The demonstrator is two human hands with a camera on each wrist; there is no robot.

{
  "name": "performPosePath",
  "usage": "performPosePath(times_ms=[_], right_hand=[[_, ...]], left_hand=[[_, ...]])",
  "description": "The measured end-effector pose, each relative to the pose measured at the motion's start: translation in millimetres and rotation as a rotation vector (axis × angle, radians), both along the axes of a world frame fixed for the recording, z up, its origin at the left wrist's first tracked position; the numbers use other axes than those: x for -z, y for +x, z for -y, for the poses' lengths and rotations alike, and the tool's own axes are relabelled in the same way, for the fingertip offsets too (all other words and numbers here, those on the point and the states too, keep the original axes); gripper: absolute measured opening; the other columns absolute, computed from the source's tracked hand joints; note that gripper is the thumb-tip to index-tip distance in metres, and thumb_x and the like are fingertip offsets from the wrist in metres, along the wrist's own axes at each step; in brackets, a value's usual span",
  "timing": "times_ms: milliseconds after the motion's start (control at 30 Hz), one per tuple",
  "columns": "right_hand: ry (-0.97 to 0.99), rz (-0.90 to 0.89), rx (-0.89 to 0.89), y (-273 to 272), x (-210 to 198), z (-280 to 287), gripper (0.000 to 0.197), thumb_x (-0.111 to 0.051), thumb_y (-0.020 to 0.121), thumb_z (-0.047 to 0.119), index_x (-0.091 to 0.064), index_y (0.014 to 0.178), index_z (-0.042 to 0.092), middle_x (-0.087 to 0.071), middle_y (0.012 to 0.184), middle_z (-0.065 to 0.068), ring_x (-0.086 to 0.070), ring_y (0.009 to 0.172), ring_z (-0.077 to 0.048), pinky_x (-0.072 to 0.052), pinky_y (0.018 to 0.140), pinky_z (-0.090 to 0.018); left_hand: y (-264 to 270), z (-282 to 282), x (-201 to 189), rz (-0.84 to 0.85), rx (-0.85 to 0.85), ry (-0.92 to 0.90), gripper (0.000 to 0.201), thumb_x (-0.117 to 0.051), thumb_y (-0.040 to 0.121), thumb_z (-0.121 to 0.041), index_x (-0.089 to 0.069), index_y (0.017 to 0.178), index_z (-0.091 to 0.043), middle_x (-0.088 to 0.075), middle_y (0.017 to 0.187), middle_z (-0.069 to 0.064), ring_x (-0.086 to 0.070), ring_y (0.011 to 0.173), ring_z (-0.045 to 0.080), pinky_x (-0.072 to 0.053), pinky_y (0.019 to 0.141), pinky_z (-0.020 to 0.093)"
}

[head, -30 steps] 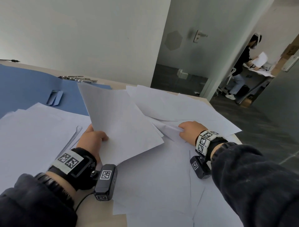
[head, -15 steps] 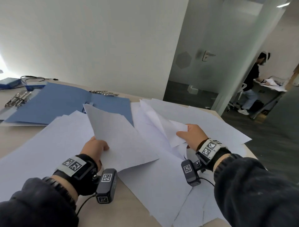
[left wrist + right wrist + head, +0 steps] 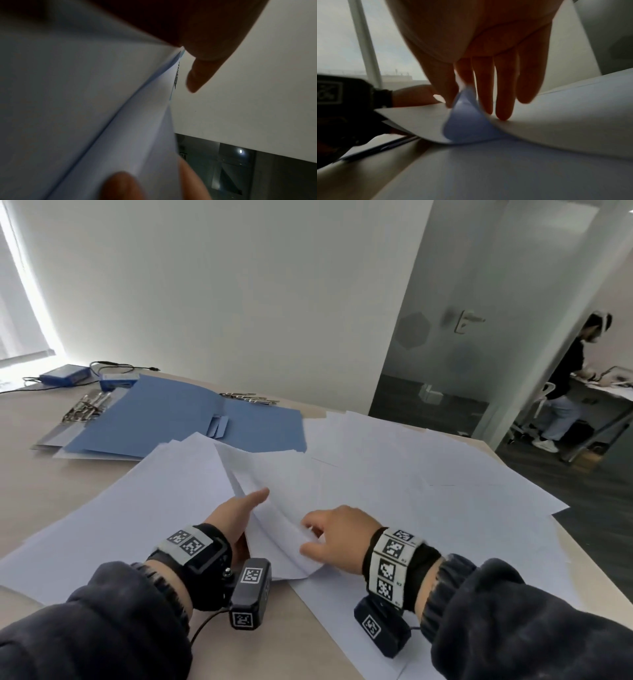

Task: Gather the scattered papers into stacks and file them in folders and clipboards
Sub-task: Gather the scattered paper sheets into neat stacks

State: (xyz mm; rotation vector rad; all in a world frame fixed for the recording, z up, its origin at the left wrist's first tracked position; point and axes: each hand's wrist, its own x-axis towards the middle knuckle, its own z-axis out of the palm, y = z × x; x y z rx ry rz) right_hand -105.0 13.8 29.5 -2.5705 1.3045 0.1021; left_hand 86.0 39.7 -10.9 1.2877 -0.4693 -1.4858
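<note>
Right hand [image 3: 337, 537] has swung in beside left hand [image 3: 236, 517]; both pinch the sheets [image 3: 274, 529]. Curled corner may crease or slip.

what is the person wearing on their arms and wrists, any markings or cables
Both arms are in dark navy sleeves with ribbed cuffs. Behind the left hand sits a black wrist strap with a grey band carrying two black-and-white square markers. Behind the right hand, a white band bears several such markers. A small black camera block, also marker-tagged, hangs under each wrist; a thin black cable trails from the left one.
</note>
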Motion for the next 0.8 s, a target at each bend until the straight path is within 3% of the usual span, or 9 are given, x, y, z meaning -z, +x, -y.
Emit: performPosePath(times_ms=[100, 167, 267, 400, 567, 800], right_hand=[[0.107, -0.039, -0.06, -1, 6, -4, 0.053, -0.059, 0.084, 0.069, -0.058, 0.129, 0.041, -0.066, 0.116, 0.02, -0.062, 0.102, -0.007, -0.048, 0.093, -0.029], [0.207, 0.074, 0.011, -10, 6, 5, 0.048, -0.059, 0.085, 0.068, -0.063, 0.125, 0.041, -0.066, 0.113, 0.023, -0.061, 0.101, -0.001, -0.047, 0.098, -0.029], [0.164, 0.147, 0.165, -33, 6, 32, 0.044, -0.057, 0.091, 0.062, -0.064, 0.125, 0.036, -0.064, 0.127, 0.016, -0.058, 0.115, -0.006, -0.043, 0.108, -0.031], [0.109, -0.125, 0.292, -70, 17, 62, 0.069, -0.054, 0.09, 0.066, -0.043, 0.148, 0.031, -0.038, 0.158, 0.002, -0.037, 0.143, -0.02, -0.029, 0.118, -0.033], [0.196, -0.158, 0.234, -81, 23, 62, 0.087, -0.058, 0.085, 0.071, -0.022, 0.157, 0.039, -0.007, 0.168, 0.006, -0.009, 0.155, -0.019, -0.009, 0.125, -0.036], [0.199, -0.234, 0.007, -44, 27, 50, 0.088, -0.058, 0.086, 0.068, -0.011, 0.157, 0.047, 0.004, 0.168, 0.013, 0.004, 0.155, -0.015, -0.008, 0.125, -0.05]], left_hand=[[3, 4, 6, 0.179, -0.034, -0.001, 0.03, -0.059, 0.088, 0.002, -0.06, 0.117, -0.003, -0.071, 0.1, 0.026, -0.07, 0.09, 0.045, -0.053, 0.087, 0.06], [5, 6, 9, 0.238, -0.043, 0.015, 0.033, -0.056, 0.084, 0.008, -0.058, 0.116, -0.002, -0.069, 0.103, 0.028, -0.068, 0.093, 0.046, -0.052, 0.089, 0.063], [4, 9, 11, 0.232, -0.064, 0.02, 0.027, -0.053, 0.089, 0.007, -0.056, 0.113, -0.003, -0.066, 0.103, 0.026, -0.065, 0.094, 0.044, -0.05, 0.093, 0.06], [3, 11, 13, 0.21, -0.096, -0.003, 0.019, -0.054, 0.096, -0.002, -0.057, 0.115, -0.005, -0.067, 0.104, 0.023, -0.065, 0.099, 0.043, -0.05, 0.095, 0.06], [0, 11, 13, 0.179, -0.068, -0.005, 0.01, -0.057, 0.097, -0.013, -0.062, 0.104, -0.009, -0.071, 0.102, 0.02, -0.069, 0.094, 0.04, -0.052, 0.093, 0.058], [-8, 6, 6, 0.199, 0.072, -0.037, 0.029, -0.068, 0.087, -0.003, -0.062, 0.113, -0.012, -0.073, 0.103, 0.019, -0.069, 0.095, 0.043, -0.054, 0.087, 0.059]])
